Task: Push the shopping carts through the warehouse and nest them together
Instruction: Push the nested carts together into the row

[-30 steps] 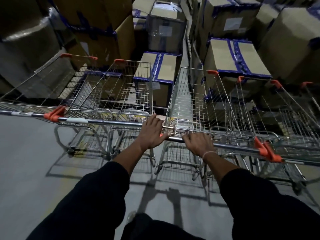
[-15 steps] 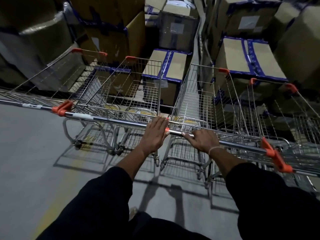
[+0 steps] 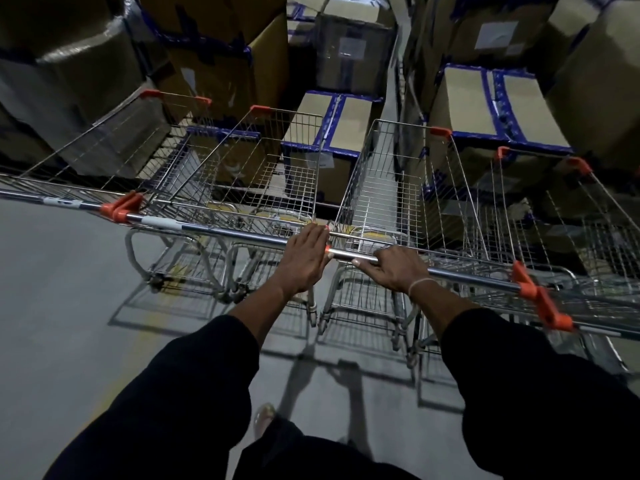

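Grey concrete floor (image 3: 52, 306) is stretching under the wire shopping carts, and stacked cardboard boxes (image 3: 346, 140) with blue tape edges are rising behind them. At least 4 carts are showing, in 2 groups side by side: the left group (image 3: 263, 174) has 2 baskets nested one inside the other, and the right group (image 3: 415, 195) has at least 2 more, their far rims overlapping; the exact count on the right is hard to tell. Chrome handle bars are running across the middle of the view, a left bar (image 3: 214, 230) and a right bar (image 3: 467, 273), each capped with orange plastic ends.

The left hand (image 3: 304, 258) is lying flat with straight fingers, pressing over the end of the left bar where the 2 bars are meeting. The right hand (image 3: 394, 268) is curling its fingers round the right bar, gripping it, with a thin pale band on the wrist. Black sleeves are covering both forearms. The baskets are thin steel mesh, tapering toward the front, with orange corner bumpers.
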A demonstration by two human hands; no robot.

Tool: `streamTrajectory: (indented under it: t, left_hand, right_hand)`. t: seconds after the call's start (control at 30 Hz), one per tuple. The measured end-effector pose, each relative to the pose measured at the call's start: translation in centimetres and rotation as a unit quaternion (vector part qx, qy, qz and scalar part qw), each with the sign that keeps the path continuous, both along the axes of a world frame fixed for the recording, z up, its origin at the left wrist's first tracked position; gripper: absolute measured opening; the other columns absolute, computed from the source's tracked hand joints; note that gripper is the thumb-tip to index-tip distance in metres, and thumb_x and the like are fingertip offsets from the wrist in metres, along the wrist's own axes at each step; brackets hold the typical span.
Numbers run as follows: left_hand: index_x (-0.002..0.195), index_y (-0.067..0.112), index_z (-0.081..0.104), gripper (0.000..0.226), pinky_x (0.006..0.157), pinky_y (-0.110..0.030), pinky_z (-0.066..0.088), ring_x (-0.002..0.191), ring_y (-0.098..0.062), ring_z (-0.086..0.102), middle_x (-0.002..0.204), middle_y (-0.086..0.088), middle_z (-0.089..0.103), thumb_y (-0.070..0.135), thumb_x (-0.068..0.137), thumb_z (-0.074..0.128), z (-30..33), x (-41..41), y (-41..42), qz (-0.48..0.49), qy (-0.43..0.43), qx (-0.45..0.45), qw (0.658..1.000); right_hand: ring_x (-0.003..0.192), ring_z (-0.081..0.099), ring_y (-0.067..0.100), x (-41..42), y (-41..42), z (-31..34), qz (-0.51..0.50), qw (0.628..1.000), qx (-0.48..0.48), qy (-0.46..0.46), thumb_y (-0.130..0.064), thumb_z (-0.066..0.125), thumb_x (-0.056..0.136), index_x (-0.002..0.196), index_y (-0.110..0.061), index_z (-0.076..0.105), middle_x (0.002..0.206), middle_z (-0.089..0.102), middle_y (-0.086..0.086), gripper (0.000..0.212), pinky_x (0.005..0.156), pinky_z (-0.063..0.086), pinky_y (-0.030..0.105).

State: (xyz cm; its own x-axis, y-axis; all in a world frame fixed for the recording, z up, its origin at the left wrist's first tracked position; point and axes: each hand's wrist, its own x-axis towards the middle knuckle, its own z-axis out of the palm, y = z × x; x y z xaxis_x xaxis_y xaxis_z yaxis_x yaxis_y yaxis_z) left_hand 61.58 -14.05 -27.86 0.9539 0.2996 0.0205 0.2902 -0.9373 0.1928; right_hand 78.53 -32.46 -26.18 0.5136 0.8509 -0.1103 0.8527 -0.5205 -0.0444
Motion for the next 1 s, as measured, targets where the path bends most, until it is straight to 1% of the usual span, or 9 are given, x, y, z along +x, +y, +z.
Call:
streamTrajectory:
  t: [0.13, 0.23, 0.3, 0.43, 0.5, 0.57, 0.67, 0.83, 1.0]
  left_hand:
    - [0.151, 0.007, 0.046, 0.063, 0.124, -0.052, 0.016, 0.153, -0.035, 0.026, 0.159, -0.016, 0.041, 0.045, 0.107, 0.022, 0.5, 1.2, -2.3, -0.046, -0.003, 0.076, 0.996]
    - [0.149, 0.017, 0.048, 0.062, 0.125, -0.059, 0.0, 0.151, -0.035, 0.029, 0.148, -0.012, 0.054, 0.052, 0.105, 0.02, -0.1, 3.0, -3.9, -0.074, 0.012, 0.096, 0.993]
    - [0.146, 0.021, 0.048, 0.065, 0.121, -0.066, -0.011, 0.148, -0.036, 0.032, 0.14, -0.012, 0.058, 0.061, 0.105, 0.016, 0.0, 3.5, -4.3, -0.038, 0.052, 0.112, 0.992]
    - [0.144, 0.026, 0.046, 0.077, 0.113, -0.075, -0.019, 0.152, -0.036, 0.028, 0.144, -0.013, 0.054, 0.071, 0.099, 0.002, 0.1, 3.4, -4.1, 0.004, 0.091, 0.127, 0.988]
    - [0.14, 0.025, 0.047, 0.075, 0.112, -0.081, -0.01, 0.151, -0.036, 0.028, 0.143, -0.013, 0.054, 0.073, 0.099, 0.006, 0.1, 3.5, -4.0, 0.006, 0.093, 0.113, 0.989]
    - [0.138, 0.023, 0.047, 0.078, 0.112, -0.083, 0.001, 0.152, -0.036, 0.028, 0.144, -0.013, 0.054, 0.073, 0.097, 0.004, 0.4, 3.5, -4.1, 0.003, 0.103, 0.103, 0.989]
    - [0.139, 0.021, 0.047, 0.077, 0.112, -0.082, 0.006, 0.154, -0.036, 0.023, 0.147, -0.013, 0.053, 0.071, 0.098, 0.006, 1.2, 2.9, -4.4, 0.004, 0.109, 0.087, 0.99]
    - [0.142, 0.021, 0.043, 0.07, 0.111, -0.082, 0.008, 0.156, -0.037, 0.017, 0.15, -0.016, 0.049, 0.068, 0.101, 0.013, 1.9, 2.3, -4.4, 0.002, 0.121, 0.06, 0.991]
    - [0.145, 0.021, 0.039, 0.068, 0.114, -0.079, 0.011, 0.157, -0.037, 0.014, 0.155, -0.016, 0.044, 0.067, 0.103, 0.012, 1.4, 2.6, -4.0, -0.005, 0.133, 0.052, 0.99]
  right_hand:
    - [0.075, 0.066, 0.032, -0.5, -0.3, 0.4, -0.018, 1.0, 0.008, 0.008, -0.089, 0.019, 0.09, 0.082, -0.017, 0.062, 0.078, 0.067, 0.009, 0.084, 0.072, 0.055, 0.041]
    - [0.091, 0.068, 0.034, -0.7, -1.1, 0.3, -0.02, 0.999, 0.023, -0.018, -0.084, 0.023, 0.094, 0.097, -0.017, 0.065, 0.095, 0.074, 0.013, 0.079, 0.083, 0.048, 0.044]
    - [0.105, 0.065, 0.033, -0.4, -2.8, 0.1, -0.059, 0.997, 0.011, -0.038, -0.086, 0.017, 0.093, 0.11, -0.017, 0.067, 0.108, 0.073, 0.012, 0.087, 0.097, 0.041, 0.049]
    - [0.135, 0.05, 0.036, 0.6, -8.7, -0.1, -0.217, 0.975, -0.014, -0.037, -0.099, 0.007, 0.081, 0.134, -0.019, 0.062, 0.138, 0.063, 0.013, 0.111, 0.117, 0.018, 0.07]
    - [0.146, 0.039, 0.04, 0.7, -11.0, 0.4, -0.273, 0.962, -0.015, -0.019, -0.103, 0.01, 0.077, 0.143, -0.02, 0.056, 0.151, 0.053, 0.016, 0.116, 0.117, 0.0, 0.079]
    - [0.151, 0.032, 0.042, 0.7, -12.3, 0.8, -0.298, 0.954, -0.022, -0.002, -0.106, 0.007, 0.071, 0.147, -0.022, 0.053, 0.156, 0.047, 0.016, 0.122, 0.113, -0.007, 0.083]
    - [0.153, 0.028, 0.042, 0.7, -12.6, 0.8, -0.293, 0.955, -0.04, 0.015, -0.108, -0.001, 0.064, 0.151, -0.024, 0.049, 0.16, 0.044, 0.015, 0.13, 0.109, -0.007, 0.085]
    - [0.154, 0.024, 0.044, 1.4, -12.6, 0.0, -0.289, 0.955, -0.05, 0.044, -0.11, -0.003, 0.058, 0.155, -0.026, 0.043, 0.163, 0.04, 0.014, 0.137, 0.108, -0.007, 0.086]
    - [0.156, 0.014, 0.044, 2.2, -12.3, 0.3, -0.291, 0.951, -0.064, 0.083, -0.112, -0.005, 0.05, 0.157, -0.026, 0.038, 0.169, 0.026, 0.015, 0.143, 0.109, -0.011, 0.085]
